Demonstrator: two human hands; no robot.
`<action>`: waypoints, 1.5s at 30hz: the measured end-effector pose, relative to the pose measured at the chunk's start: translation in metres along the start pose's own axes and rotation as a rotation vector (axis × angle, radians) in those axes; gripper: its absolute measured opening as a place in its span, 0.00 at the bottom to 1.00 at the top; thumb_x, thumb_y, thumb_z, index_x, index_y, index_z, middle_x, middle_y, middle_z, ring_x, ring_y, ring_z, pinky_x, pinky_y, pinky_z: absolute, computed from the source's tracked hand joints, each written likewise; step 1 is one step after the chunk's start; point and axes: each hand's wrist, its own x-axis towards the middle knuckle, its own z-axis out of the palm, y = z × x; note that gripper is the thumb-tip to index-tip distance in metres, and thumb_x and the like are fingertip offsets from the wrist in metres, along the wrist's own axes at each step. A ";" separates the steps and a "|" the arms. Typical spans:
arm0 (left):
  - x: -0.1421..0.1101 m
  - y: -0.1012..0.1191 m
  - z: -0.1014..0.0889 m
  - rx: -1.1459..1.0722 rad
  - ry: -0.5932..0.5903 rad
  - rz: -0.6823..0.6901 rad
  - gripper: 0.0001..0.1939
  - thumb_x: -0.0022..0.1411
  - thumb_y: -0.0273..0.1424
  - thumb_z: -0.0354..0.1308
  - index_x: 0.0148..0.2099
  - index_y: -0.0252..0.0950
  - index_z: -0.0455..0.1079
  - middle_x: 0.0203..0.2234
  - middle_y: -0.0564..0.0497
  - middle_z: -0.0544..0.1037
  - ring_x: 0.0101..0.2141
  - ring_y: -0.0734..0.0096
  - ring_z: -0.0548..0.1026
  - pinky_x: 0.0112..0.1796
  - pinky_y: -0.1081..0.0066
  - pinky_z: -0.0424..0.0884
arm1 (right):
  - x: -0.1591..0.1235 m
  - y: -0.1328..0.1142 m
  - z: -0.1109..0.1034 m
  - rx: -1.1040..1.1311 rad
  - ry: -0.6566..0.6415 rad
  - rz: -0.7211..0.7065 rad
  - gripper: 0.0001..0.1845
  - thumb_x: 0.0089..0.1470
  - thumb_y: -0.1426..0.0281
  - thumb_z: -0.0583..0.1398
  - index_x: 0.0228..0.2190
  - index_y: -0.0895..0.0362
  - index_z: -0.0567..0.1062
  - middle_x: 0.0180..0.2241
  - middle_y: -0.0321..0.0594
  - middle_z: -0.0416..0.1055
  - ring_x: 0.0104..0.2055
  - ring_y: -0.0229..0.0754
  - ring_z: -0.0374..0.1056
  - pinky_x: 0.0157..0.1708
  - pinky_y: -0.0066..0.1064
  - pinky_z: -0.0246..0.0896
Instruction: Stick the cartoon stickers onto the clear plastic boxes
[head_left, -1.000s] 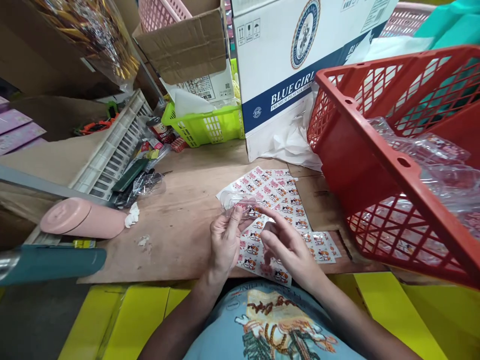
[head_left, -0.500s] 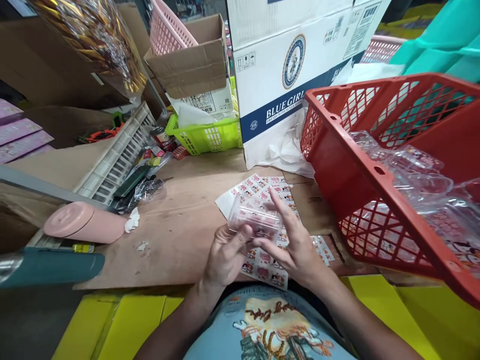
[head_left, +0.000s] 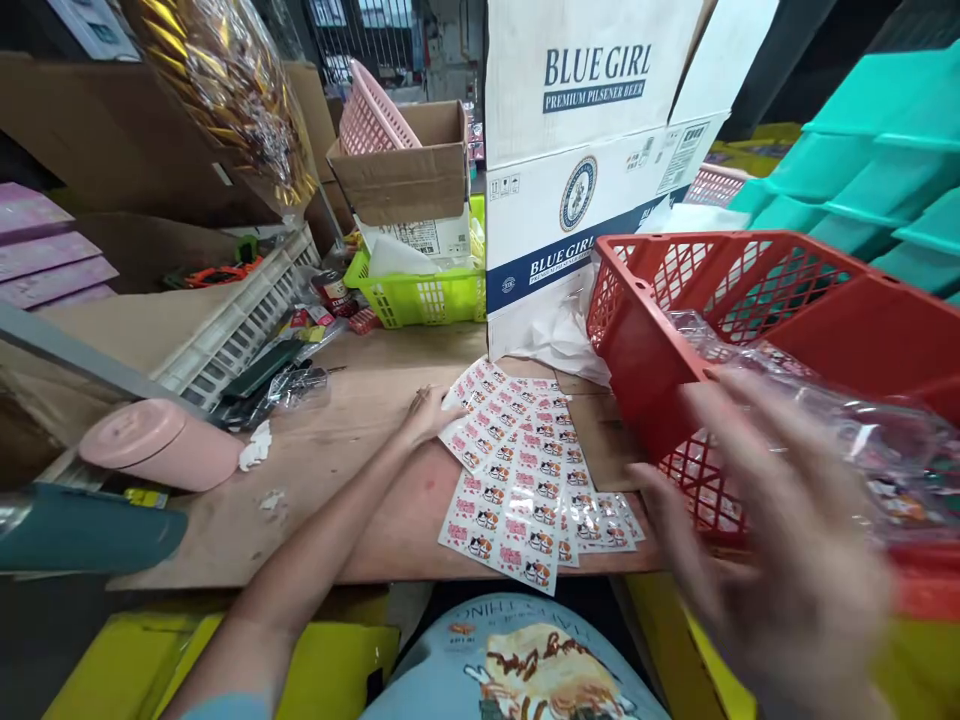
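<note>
Several sheets of cat stickers [head_left: 491, 490] with pink lettering lie fanned and overlapping on the wooden table. My left hand [head_left: 429, 412] is at the left edge of the upper sheet, its thumb on the paper and its fingers closed at the edge. Close to the camera, my right hand [head_left: 780, 530] is smeared by motion, with its fingers apart and nothing visible in them. It is in front of the red basket [head_left: 649, 370], covering part of its near side. Inside the basket lie clear plastic containers [head_left: 862, 425], some bearing printed stickers.
A white beer carton [head_left: 577, 130] stands behind the sheets, beside a lime-green basket [head_left: 420, 298]. At left lie a pink bottle [head_left: 161, 445], a teal bottle [head_left: 90, 527] and a white crate [head_left: 232, 310]. Teal bins [head_left: 862, 140] are stacked at the back right.
The clear container has left my hands. My right hand has moved right to the red basket, and my left hand has gone forward and left to the sheets. The view has shifted.
</note>
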 end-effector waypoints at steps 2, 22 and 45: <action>-0.020 0.010 -0.003 -0.075 -0.062 0.043 0.17 0.50 0.40 0.68 0.38 0.33 0.77 0.33 0.46 0.80 0.38 0.55 0.77 0.39 0.64 0.71 | 0.010 -0.004 0.042 0.068 -0.148 -0.058 0.30 0.59 0.72 0.60 0.62 0.52 0.62 0.63 0.49 0.58 0.66 0.58 0.53 0.62 0.55 0.51; -0.077 0.035 0.015 -1.181 -0.113 -0.179 0.13 0.49 0.31 0.70 0.39 0.33 0.79 0.30 0.49 0.82 0.27 0.74 0.76 0.32 0.74 0.71 | 0.009 0.021 0.171 0.168 -0.305 -0.065 0.09 0.62 0.67 0.58 0.33 0.58 0.77 0.34 0.46 0.71 0.38 0.47 0.61 0.38 0.38 0.59; -0.078 0.029 0.022 -0.955 -0.015 -0.069 0.10 0.55 0.33 0.66 0.39 0.34 0.79 0.32 0.51 0.80 0.31 0.73 0.74 0.34 0.75 0.68 | 0.000 0.025 0.181 0.466 -0.272 0.148 0.09 0.60 0.66 0.59 0.31 0.54 0.78 0.31 0.44 0.74 0.36 0.46 0.66 0.38 0.38 0.62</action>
